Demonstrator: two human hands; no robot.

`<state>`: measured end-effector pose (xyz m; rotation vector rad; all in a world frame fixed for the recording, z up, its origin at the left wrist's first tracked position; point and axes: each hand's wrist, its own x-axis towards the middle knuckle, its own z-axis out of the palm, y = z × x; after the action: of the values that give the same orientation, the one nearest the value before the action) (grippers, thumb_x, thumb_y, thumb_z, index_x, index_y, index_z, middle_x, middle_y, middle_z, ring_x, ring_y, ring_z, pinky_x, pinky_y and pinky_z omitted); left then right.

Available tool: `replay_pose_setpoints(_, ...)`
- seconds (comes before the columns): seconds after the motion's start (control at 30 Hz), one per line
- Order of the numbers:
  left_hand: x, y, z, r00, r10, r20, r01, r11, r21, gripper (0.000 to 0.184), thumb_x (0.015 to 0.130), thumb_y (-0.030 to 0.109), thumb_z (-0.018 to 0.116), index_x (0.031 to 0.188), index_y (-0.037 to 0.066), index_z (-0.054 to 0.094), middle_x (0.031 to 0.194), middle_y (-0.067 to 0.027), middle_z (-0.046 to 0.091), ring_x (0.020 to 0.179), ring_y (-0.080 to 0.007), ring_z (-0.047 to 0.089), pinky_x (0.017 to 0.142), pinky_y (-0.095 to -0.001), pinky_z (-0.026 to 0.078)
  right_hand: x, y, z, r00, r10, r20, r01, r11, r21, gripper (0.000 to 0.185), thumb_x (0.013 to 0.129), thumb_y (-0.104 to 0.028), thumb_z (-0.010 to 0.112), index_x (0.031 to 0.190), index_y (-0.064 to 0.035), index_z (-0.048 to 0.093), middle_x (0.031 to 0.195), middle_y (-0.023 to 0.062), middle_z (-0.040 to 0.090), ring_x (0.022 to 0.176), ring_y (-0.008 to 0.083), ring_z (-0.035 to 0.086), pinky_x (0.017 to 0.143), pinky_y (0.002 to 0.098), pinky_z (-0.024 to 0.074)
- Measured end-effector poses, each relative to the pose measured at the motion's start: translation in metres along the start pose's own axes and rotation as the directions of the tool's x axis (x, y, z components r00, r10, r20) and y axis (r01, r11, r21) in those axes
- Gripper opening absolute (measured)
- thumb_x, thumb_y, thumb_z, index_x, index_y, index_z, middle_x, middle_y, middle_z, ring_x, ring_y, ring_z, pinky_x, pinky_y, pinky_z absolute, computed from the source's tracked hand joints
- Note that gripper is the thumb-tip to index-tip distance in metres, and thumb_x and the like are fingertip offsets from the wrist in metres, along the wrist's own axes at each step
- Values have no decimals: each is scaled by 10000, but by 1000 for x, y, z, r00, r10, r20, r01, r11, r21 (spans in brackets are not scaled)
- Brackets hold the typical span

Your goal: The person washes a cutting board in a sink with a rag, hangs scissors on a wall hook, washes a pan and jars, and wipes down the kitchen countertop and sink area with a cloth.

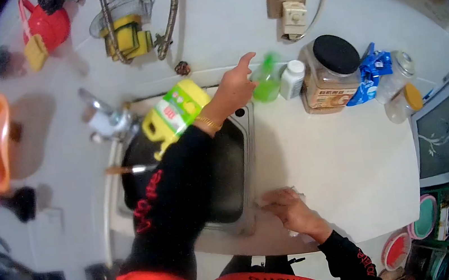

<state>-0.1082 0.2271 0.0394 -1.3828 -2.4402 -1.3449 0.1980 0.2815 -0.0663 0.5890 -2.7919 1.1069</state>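
My left hand (235,89) reaches across the sink, index finger stretched out, its fingers apart. It is right beside a green bottle (267,84), which is blurred; whether the two touch firmly is hard to tell. Under that forearm, a yellow jug with a green label (178,107) stands at the back of the sink. On the counter by the sink's right edge, my right hand (290,211) presses down, fingertips blurred. White edges of what looks like a cloth (298,190) stick out from beneath it, mostly hidden by the palm.
The sink (224,162) has a faucet (114,120) on its left and a brown-handled tool (126,169) across it. A white bottle (292,80), black-lidded jar (331,78), blue bag (370,75) and orange-lidded jar (403,103) line the counter's back.
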Motion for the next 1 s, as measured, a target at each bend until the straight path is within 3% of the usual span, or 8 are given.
replay_pose_setpoints(0.17, -120, -47, -89, 961, -66, -270, 211, 807, 551, 427, 701, -81, 521, 1119, 5, 506, 993, -205, 578, 952, -387, 550, 840, -427, 442, -2, 1, -1, 997, 32, -67, -31, 999, 14, 378, 682, -34, 555, 1053, -46, 629, 1207, 119, 537, 1204, 288, 436, 1028, 418, 288)
replay_pose_setpoints(0.27, -183, -102, -145, 940, -284, -190, 284, 338, 897, 501, 678, -20, 549, 1172, 52, 503, 1146, -206, 483, 1054, -392, 462, 880, -448, 402, -1, 3, 0, 998, 40, -57, -39, 999, 26, 395, 684, -28, 555, 1072, -64, 626, 1220, 110, 535, 1203, 292, 435, 1025, 416, 282)
replay_pose_setpoints(0.4, -202, -173, -158, 993, -108, -44, 84, 396, 914, 427, 702, 34, 557, 1123, 100, 562, 1154, -201, 460, 1033, -381, 448, 898, -460, 380, 5, 5, 5, 993, 115, -17, -115, 993, 41, 404, 686, -3, 551, 1076, -75, 628, 1237, 109, 529, 1202, 288, 436, 1017, 415, 286)
replay_pose_setpoints(0.6, -186, -126, -157, 997, -35, -70, 77, 625, 777, 189, 690, 25, 585, 877, 47, 564, 1155, -222, 456, 1056, -394, 446, 893, -436, 378, 4, 7, 13, 982, 175, -73, -173, 984, 35, 283, 801, 3, 519, 1053, -74, 625, 1197, 119, 543, 1156, 276, 474, 968, 421, 368)
replay_pose_setpoints(0.7, -178, -82, -157, 997, 35, -75, 10, 849, 529, 181, 701, -8, 564, 874, 39, 544, 1232, -231, 428, 1136, -414, 426, 949, -402, 367, 20, 5, 22, 800, 553, -232, -362, 755, 547, 226, 869, -31, 498, 1072, -43, 597, 1142, 112, 569, 1077, 205, 524, 892, 376, 447)
replay_pose_setpoints(0.77, -169, -46, -162, 991, 37, -130, 18, 917, 399, 254, 656, -38, 555, 900, 27, 576, 1162, -226, 529, 1099, -398, 483, 943, -407, 379, 51, 4, 9, 616, 787, 36, -118, 47, 992, 233, 909, -82, 505, 1128, -22, 560, 1124, 99, 569, 822, 154, 578, 649, 304, 505)
replay_pose_setpoints(0.9, -185, 8, -174, 918, -308, -249, 335, 940, 72, 305, 677, 10, 604, 982, 9, 604, 936, -138, 632, 838, -211, 614, 777, -311, 471, 99, -5, 4, 641, 767, -16, 234, -176, 956, 336, 933, -167, 496, 1243, -41, 460, 1097, 65, 583, 932, 180, 577, 799, 331, 497)
replay_pose_setpoints(1.0, -215, 29, -175, 889, -457, -25, 446, 876, -183, 342, 721, 23, 605, 1062, -1, 592, 965, -65, 625, 871, -128, 581, 795, -275, 462, 125, -28, 10, 750, 655, -89, 269, -179, 946, 405, 964, -278, 407, 1309, -66, 395, 1233, 71, 506, 1118, 208, 485, 969, 371, 376)
